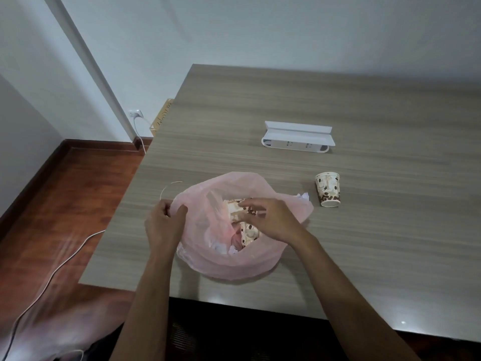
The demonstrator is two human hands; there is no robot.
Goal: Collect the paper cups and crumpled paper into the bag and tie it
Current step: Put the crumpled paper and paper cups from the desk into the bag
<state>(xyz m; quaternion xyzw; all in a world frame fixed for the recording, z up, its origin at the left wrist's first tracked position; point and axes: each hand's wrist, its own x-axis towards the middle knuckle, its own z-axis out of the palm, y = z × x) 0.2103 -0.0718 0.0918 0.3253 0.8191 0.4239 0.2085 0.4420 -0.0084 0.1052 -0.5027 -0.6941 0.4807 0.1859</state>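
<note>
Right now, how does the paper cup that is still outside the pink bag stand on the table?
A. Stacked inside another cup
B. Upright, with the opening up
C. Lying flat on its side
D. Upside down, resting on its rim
D: the paper cup to the right of the pink bag shows its closed base on top and its wider rim down on the table.

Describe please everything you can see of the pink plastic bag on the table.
The pink plastic bag is thin and translucent, lying crumpled on the wooden table near its left front corner, with its mouth wide open upward. The left hand pinches the rim on the left side. The right hand reaches into the opening, its grip on a patterned paper cup. Another patterned cup and white crumpled paper lie inside. More white paper shows at the bag's right edge.
</note>
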